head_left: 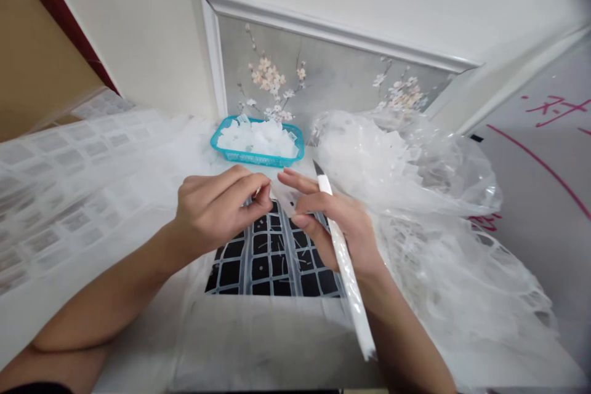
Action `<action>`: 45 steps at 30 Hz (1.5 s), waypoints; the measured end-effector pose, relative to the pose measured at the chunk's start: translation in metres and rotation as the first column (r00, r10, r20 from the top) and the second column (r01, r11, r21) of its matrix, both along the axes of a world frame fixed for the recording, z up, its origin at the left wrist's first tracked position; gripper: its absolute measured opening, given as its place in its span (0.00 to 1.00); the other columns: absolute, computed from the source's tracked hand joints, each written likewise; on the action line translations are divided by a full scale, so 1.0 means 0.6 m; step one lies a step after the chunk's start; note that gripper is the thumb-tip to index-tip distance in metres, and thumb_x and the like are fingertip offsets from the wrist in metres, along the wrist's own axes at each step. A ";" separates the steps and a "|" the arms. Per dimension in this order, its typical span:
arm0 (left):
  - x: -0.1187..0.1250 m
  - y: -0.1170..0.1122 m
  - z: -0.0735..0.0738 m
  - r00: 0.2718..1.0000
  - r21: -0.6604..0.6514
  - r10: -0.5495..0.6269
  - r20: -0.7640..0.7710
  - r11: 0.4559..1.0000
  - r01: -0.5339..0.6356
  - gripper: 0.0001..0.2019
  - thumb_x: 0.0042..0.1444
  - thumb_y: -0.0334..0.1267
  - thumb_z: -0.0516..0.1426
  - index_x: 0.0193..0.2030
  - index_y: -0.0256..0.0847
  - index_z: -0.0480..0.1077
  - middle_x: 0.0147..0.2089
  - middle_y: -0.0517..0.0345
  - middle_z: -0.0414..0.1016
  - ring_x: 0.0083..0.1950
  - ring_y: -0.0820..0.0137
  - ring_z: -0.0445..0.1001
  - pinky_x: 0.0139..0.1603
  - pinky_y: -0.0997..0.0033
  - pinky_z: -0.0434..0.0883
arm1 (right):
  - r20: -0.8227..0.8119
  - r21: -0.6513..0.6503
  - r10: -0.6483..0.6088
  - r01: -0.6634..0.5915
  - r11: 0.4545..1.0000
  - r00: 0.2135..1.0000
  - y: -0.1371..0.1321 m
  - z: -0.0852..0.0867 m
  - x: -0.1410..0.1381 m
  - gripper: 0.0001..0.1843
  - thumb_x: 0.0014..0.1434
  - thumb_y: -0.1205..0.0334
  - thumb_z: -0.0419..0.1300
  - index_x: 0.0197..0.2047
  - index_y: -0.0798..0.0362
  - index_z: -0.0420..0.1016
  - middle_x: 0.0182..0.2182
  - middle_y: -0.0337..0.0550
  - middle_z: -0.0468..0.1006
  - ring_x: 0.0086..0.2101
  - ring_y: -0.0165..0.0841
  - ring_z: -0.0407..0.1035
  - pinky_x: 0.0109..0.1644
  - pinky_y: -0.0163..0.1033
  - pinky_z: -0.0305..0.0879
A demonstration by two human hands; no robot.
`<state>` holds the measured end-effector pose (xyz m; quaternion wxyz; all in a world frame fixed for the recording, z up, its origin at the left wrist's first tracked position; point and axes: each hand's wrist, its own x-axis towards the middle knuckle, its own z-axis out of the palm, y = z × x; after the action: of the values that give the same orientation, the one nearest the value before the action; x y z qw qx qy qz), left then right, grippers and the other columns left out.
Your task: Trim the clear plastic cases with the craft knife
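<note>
Over on the far left I can see a brown board (39, 49) near the wall, and in front of it pale translucent gridded sheets (64, 172) spread across the left of the desk (277, 345). The left hand (221, 206) comes in over them from the near side, its fingers curled inward and the thumb and forefinger pressed together, pinching the left edge of a small translucent piece (283, 194). Beyond that hand, at the far side, a teal basket (258, 159) is heaped with whitish pieces (258, 135), just in front of a framed blossom picture (341, 52) against the wall. The small piece is held up between the two hands, above the far part of a black-backed grid (272, 258) with pale lines and a few thin slivers on it. To the right, the right hand (341, 221) is partly open, forefinger reaching forward, while the thumb and the bent finger beside it close on the piece's right side. Tucked through the same hand's fingers is a knife (348, 283), its dark blade pointing away and its white wrapped handle slanting back over the wrist. Farther right sits a clear plastic bag (457, 166) full of white stuff, with a tangle of translucent strips (466, 283) nearer, and a white board (549, 166) with pinkish-red writing at the edge.
</note>
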<state>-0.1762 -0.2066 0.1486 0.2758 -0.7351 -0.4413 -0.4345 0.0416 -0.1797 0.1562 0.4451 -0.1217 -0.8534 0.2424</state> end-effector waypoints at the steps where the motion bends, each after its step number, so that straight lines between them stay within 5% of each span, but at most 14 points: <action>1: -0.010 0.013 0.000 0.998 -0.013 0.048 0.041 0.999 -0.048 0.05 0.56 0.32 0.58 0.33 0.44 0.75 0.29 0.62 0.76 0.27 0.74 0.71 0.27 0.72 0.65 | 0.001 0.003 0.009 -0.009 1.000 1.000 -0.001 0.002 0.003 0.05 0.63 0.69 0.56 0.37 0.50 0.72 0.56 0.44 0.74 0.57 0.40 0.68 0.58 0.49 0.69; 4: -0.036 0.040 0.008 0.955 -0.030 0.125 0.269 0.992 -0.122 0.04 0.53 0.32 0.59 0.30 0.41 0.75 0.27 0.61 0.75 0.27 0.75 0.68 0.29 0.73 0.65 | -0.020 0.003 -0.006 0.006 1.000 1.000 -0.004 0.008 0.015 0.05 0.62 0.68 0.57 0.37 0.49 0.72 0.55 0.42 0.75 0.57 0.43 0.68 0.58 0.53 0.69; 7: -0.035 0.037 0.017 0.901 -0.226 0.063 0.429 0.973 0.040 0.03 0.53 0.35 0.59 0.30 0.39 0.73 0.24 0.64 0.71 0.22 0.78 0.62 0.24 0.75 0.61 | -0.066 0.005 -0.050 0.050 0.999 0.997 -0.004 0.009 0.019 0.06 0.61 0.69 0.57 0.37 0.49 0.72 0.55 0.40 0.75 0.56 0.43 0.68 0.58 0.55 0.69; 10: -0.011 0.020 0.016 0.922 -0.452 -0.021 0.387 0.867 0.210 0.06 0.57 0.35 0.55 0.30 0.39 0.69 0.23 0.64 0.68 0.21 0.77 0.61 0.22 0.75 0.60 | -0.074 0.030 -0.046 0.048 0.998 0.996 -0.002 0.007 0.016 0.06 0.60 0.70 0.57 0.37 0.49 0.72 0.56 0.40 0.74 0.57 0.43 0.68 0.58 0.54 0.69; 16: 0.004 0.027 -0.008 0.987 -0.617 -0.028 0.161 0.777 0.123 0.12 0.61 0.43 0.54 0.30 0.41 0.72 0.26 0.62 0.73 0.26 0.73 0.69 0.31 0.72 0.63 | -0.050 0.105 -0.065 0.070 0.992 0.997 -0.003 0.008 0.016 0.07 0.57 0.71 0.57 0.37 0.49 0.71 0.56 0.41 0.74 0.57 0.42 0.68 0.58 0.53 0.70; 21: 0.005 0.032 -0.012 0.919 -0.651 -0.086 0.385 0.681 0.336 0.12 0.58 0.46 0.58 0.29 0.42 0.75 0.29 0.59 0.75 0.30 0.71 0.71 0.33 0.71 0.65 | -0.067 0.162 -0.081 0.091 0.983 0.994 0.004 0.005 0.019 0.07 0.56 0.71 0.59 0.38 0.50 0.70 0.57 0.44 0.73 0.57 0.44 0.68 0.56 0.53 0.72; 23: 0.016 0.031 -0.009 0.747 -0.612 -0.029 0.664 0.552 0.566 0.18 0.59 0.52 0.56 0.26 0.40 0.73 0.24 0.59 0.70 0.25 0.73 0.67 0.26 0.73 0.62 | -0.103 0.197 -0.113 0.131 0.971 0.988 0.008 0.000 0.016 0.09 0.56 0.72 0.59 0.39 0.50 0.71 0.58 0.45 0.72 0.56 0.43 0.69 0.55 0.51 0.72; 25: 0.029 0.031 -0.009 0.406 -0.414 0.108 0.907 0.399 0.818 0.21 0.61 0.56 0.52 0.31 0.40 0.73 0.23 0.59 0.68 0.21 0.74 0.65 0.20 0.74 0.59 | -0.111 0.226 -0.153 0.175 0.958 0.982 0.010 -0.005 0.010 0.11 0.57 0.73 0.59 0.42 0.50 0.71 0.59 0.46 0.71 0.57 0.43 0.68 0.56 0.50 0.72; 27: 0.042 0.031 -0.010 0.061 -0.149 0.283 0.957 0.298 0.943 0.21 0.63 0.55 0.50 0.39 0.39 0.73 0.28 0.57 0.71 0.24 0.73 0.68 0.21 0.74 0.64 | -0.086 0.243 -0.174 0.190 0.951 0.981 0.010 -0.011 0.004 0.12 0.58 0.72 0.59 0.44 0.49 0.72 0.60 0.45 0.69 0.58 0.42 0.66 0.58 0.51 0.70; 28: 0.047 0.030 -0.011 -0.049 -0.055 0.357 0.933 0.275 0.960 0.20 0.63 0.54 0.50 0.42 0.38 0.72 0.32 0.55 0.73 0.27 0.71 0.71 0.24 0.73 0.67 | -0.072 0.249 -0.171 0.184 0.951 0.983 0.011 -0.014 0.000 0.12 0.59 0.71 0.59 0.45 0.48 0.73 0.61 0.45 0.68 0.58 0.43 0.66 0.59 0.52 0.69; 31: 0.056 0.025 -0.013 -0.175 0.047 0.464 0.868 0.274 0.961 0.19 0.63 0.51 0.51 0.47 0.38 0.72 0.42 0.50 0.75 0.39 0.66 0.76 0.35 0.69 0.74 | -0.035 0.258 -0.142 0.146 0.955 0.989 0.015 -0.029 -0.008 0.14 0.59 0.72 0.59 0.47 0.47 0.73 0.63 0.44 0.65 0.60 0.44 0.63 0.61 0.54 0.65; 34: 0.059 0.018 -0.013 -0.149 0.031 0.410 0.900 0.281 0.959 0.21 0.64 0.53 0.49 0.49 0.39 0.72 0.48 0.49 0.75 0.46 0.63 0.75 0.41 0.66 0.74 | -0.011 0.257 -0.112 0.112 0.960 0.994 0.024 -0.045 -0.014 0.16 0.60 0.73 0.58 0.48 0.45 0.74 0.64 0.42 0.63 0.62 0.43 0.60 0.64 0.54 0.62; 39: 0.057 0.014 -0.012 0.051 -0.126 0.254 0.966 0.289 0.949 0.27 0.64 0.60 0.43 0.47 0.42 0.73 0.47 0.49 0.76 0.46 0.61 0.75 0.43 0.58 0.75 | 0.078 0.202 -0.130 0.112 0.973 0.989 0.036 -0.055 -0.020 0.14 0.62 0.70 0.57 0.47 0.43 0.74 0.65 0.37 0.61 0.65 0.42 0.55 0.66 0.55 0.58; 45: 0.057 0.009 -0.006 0.129 -0.200 0.228 0.965 0.324 0.925 0.29 0.63 0.62 0.41 0.48 0.42 0.71 0.47 0.48 0.76 0.47 0.59 0.76 0.43 0.56 0.76 | 0.117 0.182 -0.212 0.189 0.965 0.970 0.033 -0.056 -0.031 0.17 0.54 0.55 0.68 0.45 0.49 0.74 0.63 0.51 0.64 0.64 0.48 0.55 0.66 0.59 0.57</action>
<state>-0.1420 -0.2010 0.1453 -0.5978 -0.4343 -0.3997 -0.5425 0.0227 -0.1599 0.1224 0.4170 -0.1853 -0.8825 0.1136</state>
